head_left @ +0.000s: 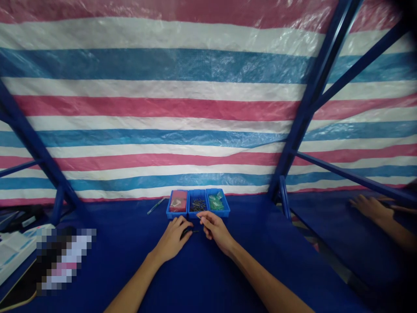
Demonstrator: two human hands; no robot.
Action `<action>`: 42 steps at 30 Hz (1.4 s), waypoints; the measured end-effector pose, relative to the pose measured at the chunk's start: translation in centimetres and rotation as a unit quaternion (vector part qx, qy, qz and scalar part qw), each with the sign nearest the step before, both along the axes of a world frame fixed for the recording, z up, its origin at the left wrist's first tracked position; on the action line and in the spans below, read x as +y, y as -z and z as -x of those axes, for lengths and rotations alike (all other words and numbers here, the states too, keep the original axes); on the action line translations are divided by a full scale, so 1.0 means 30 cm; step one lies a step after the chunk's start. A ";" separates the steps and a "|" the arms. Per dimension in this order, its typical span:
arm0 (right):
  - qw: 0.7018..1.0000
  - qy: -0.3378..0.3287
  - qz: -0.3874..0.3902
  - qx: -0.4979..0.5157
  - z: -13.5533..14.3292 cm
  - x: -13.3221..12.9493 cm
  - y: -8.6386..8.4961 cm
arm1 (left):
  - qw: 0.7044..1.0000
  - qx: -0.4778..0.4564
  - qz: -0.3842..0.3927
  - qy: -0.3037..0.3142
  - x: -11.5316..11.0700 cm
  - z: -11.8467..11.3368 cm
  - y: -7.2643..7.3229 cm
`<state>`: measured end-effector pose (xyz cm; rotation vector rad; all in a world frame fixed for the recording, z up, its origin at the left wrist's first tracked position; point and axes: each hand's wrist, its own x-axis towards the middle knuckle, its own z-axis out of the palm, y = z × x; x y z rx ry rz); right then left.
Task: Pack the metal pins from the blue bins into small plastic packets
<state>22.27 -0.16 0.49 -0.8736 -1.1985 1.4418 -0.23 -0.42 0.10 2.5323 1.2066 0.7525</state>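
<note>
My left hand [172, 238] rests low over the blue tabletop, its fingers curled around small dark pieces that are mostly hidden. A thin dark screw-like piece [194, 231] pokes out beside its thumb. To the right, my right hand [215, 231] is closed in a pinch on a small thin piece [199, 217], at the front edge of the blue bins. The middle bin [198, 215] holds a heap of dark screws [198, 205]. In the left bin [177, 214] lies a pink packet [179, 201]; the right bin [221, 214] has green packets [216, 201].
A pen [155, 206] lies left of the bins. At far left are a white power strip [22, 250] and a dark phone-like slab [24, 284]. Blue frame posts [293, 143] flank the table before a striped sheet [163, 100]. Another person's hand [369, 208] is at far right.
</note>
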 end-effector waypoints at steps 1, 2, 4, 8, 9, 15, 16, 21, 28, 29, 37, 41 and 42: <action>1.000 -0.003 -0.001 -0.002 -0.001 -0.002 -0.001 | 1.000 0.001 0.001 0.000 0.001 -0.001 0.002; 1.000 -0.006 -0.004 -0.004 -0.001 -0.003 -0.002 | 1.000 0.001 0.001 0.001 0.002 -0.001 0.004; 1.000 -0.008 -0.010 -0.009 0.000 -0.004 -0.001 | 1.000 0.000 0.003 0.000 0.003 -0.002 0.008; 0.999 0.002 -0.002 -0.043 0.003 0.000 0.004 | 1.000 -0.003 0.005 -0.003 0.003 -0.002 0.009; 0.999 0.004 0.003 -0.049 0.004 0.001 0.006 | 1.000 -0.005 0.005 -0.002 0.002 -0.002 0.008; 0.999 0.006 0.045 -0.015 0.008 0.010 0.007 | 1.000 -0.012 0.003 0.002 0.001 0.001 0.004; 0.999 0.008 0.053 -0.007 0.008 0.011 0.006 | 1.000 -0.010 0.004 0.002 0.001 0.001 0.005; 0.998 0.023 0.050 0.000 0.009 0.014 0.004 | 1.000 -0.005 0.002 0.002 0.000 0.001 0.008; 0.999 0.039 0.024 -0.021 0.007 0.011 -0.001 | 1.000 -0.002 0.002 0.001 -0.002 0.001 0.001; 0.998 0.046 0.021 -0.024 0.006 0.010 -0.004 | 1.000 0.000 0.003 0.001 -0.002 0.001 0.000; 0.992 0.118 -0.011 -0.040 0.008 0.018 -0.008 | 1.000 -0.001 0.008 0.000 -0.003 -0.001 -0.004; 0.991 0.123 -0.025 -0.039 0.007 0.028 -0.015 | 1.000 -0.004 0.003 -0.001 -0.001 -0.001 -0.005; 0.992 0.117 -0.034 -0.042 0.006 0.029 -0.019 | 1.000 -0.005 0.001 0.000 -0.002 -0.001 -0.005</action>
